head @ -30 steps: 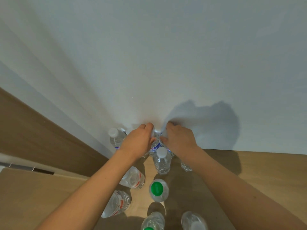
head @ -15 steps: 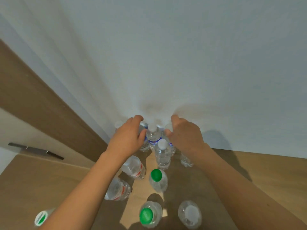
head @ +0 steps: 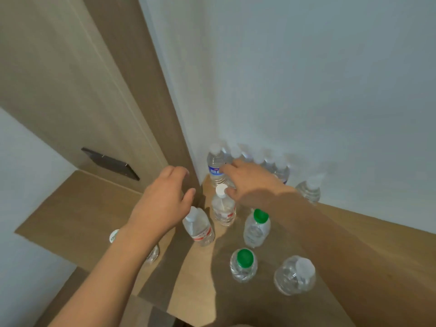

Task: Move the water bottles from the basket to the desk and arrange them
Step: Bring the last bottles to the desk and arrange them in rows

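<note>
Several clear water bottles stand on the wooden desk (head: 330, 232). A row of blue-label bottles (head: 215, 166) lines the white wall. In front stand two red-label bottles with white caps (head: 223, 206) (head: 198, 226), two green-cap bottles (head: 257, 226) (head: 244, 264) and a white-cap bottle (head: 296, 273). My right hand (head: 250, 180) reaches over the row, fingers spread, fingertips by the leftmost blue-label bottle and the white cap below; it holds nothing. My left hand (head: 162, 199) hovers open left of the bottles. No basket is in view.
A wooden panel (head: 94, 79) rises at the left, meeting the wall at the desk's corner, with a dark handle (head: 111, 162) on it. Another bottle (head: 114, 236) stands behind my left forearm near the desk's left edge. One more bottle (head: 309, 191) stands by the wall at right.
Both hands have let go of the back-row bottles and drawn apart; the left hand pulled back to the left. The view has swung left, showing the wooden panel.
</note>
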Action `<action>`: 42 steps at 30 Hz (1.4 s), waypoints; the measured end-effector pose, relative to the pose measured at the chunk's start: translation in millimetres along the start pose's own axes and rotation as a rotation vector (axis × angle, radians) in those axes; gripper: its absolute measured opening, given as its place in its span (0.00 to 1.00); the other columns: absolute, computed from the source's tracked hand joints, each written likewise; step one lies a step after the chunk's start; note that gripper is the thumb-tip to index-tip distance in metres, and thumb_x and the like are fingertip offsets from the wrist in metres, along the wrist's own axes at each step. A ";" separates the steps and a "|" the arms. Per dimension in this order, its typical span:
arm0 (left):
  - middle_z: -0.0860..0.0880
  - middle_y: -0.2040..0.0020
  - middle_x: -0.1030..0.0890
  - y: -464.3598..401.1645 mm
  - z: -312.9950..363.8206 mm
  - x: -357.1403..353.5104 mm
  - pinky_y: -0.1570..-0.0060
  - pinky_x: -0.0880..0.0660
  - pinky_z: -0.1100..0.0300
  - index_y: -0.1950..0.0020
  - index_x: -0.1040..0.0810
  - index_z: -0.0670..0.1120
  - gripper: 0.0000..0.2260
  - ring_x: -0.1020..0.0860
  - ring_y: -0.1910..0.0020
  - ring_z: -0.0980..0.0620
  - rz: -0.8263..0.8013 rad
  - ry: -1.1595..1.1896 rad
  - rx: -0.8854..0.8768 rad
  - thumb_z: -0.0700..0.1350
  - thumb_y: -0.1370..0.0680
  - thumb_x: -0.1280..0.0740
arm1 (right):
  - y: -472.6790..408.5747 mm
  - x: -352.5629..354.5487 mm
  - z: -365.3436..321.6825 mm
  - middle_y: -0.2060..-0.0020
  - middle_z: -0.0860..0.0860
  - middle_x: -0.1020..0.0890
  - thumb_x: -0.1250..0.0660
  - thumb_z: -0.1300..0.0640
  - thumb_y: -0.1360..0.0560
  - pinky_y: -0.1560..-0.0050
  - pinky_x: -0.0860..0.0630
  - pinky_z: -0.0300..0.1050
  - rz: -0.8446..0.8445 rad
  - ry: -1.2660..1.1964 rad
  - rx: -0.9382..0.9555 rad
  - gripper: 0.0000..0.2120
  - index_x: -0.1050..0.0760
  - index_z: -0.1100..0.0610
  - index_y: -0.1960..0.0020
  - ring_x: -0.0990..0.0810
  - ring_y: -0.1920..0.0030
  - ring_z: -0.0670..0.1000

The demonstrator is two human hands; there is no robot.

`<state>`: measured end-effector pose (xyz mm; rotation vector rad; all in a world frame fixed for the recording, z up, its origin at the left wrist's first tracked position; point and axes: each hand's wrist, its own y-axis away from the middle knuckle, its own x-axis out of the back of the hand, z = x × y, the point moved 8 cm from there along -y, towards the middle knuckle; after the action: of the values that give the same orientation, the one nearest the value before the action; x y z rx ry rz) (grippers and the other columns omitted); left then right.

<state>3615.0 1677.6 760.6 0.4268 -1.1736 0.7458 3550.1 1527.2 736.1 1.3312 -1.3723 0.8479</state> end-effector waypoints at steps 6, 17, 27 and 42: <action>0.46 0.39 0.26 15.8 -15.4 -33.3 0.44 0.26 0.48 0.33 0.32 0.49 0.20 0.23 0.41 0.43 -0.159 -0.022 0.065 0.55 0.22 0.35 | -19.5 -27.2 -13.2 0.35 0.56 0.31 0.36 0.56 0.23 0.40 0.27 0.56 -0.073 0.076 -0.020 0.24 0.35 0.52 0.28 0.30 0.35 0.58; 0.46 0.47 0.22 19.0 -22.6 -64.4 0.57 0.29 0.53 0.46 0.34 0.48 0.15 0.21 0.48 0.41 -0.272 -0.118 0.071 0.57 0.22 0.37 | -37.5 -59.5 -15.0 0.42 0.55 0.26 0.37 0.62 0.24 0.53 0.31 0.49 -0.162 0.266 -0.070 0.21 0.30 0.54 0.32 0.25 0.41 0.57; 0.47 0.50 0.20 20.7 -32.5 -83.9 0.58 0.28 0.53 0.45 0.31 0.47 0.14 0.21 0.51 0.43 -0.332 -0.164 0.104 0.58 0.20 0.39 | -35.1 -59.3 -14.0 0.46 0.54 0.23 0.34 0.59 0.23 0.57 0.33 0.45 -0.052 0.291 -0.025 0.17 0.28 0.55 0.34 0.22 0.47 0.56; 0.42 0.48 0.21 -16.0 3.8 -30.7 0.60 0.34 0.53 0.44 0.32 0.46 0.12 0.22 0.48 0.38 -0.213 -0.187 -0.120 0.53 0.20 0.38 | -27.8 3.0 -5.8 0.59 0.52 0.28 0.35 0.48 0.23 0.60 0.32 0.46 -0.046 0.215 -0.079 0.10 0.29 0.56 0.52 0.23 0.54 0.56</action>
<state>3618.1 1654.8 734.5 0.5203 -1.3163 0.4555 3578.6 1527.8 736.1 1.1704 -1.1908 0.8702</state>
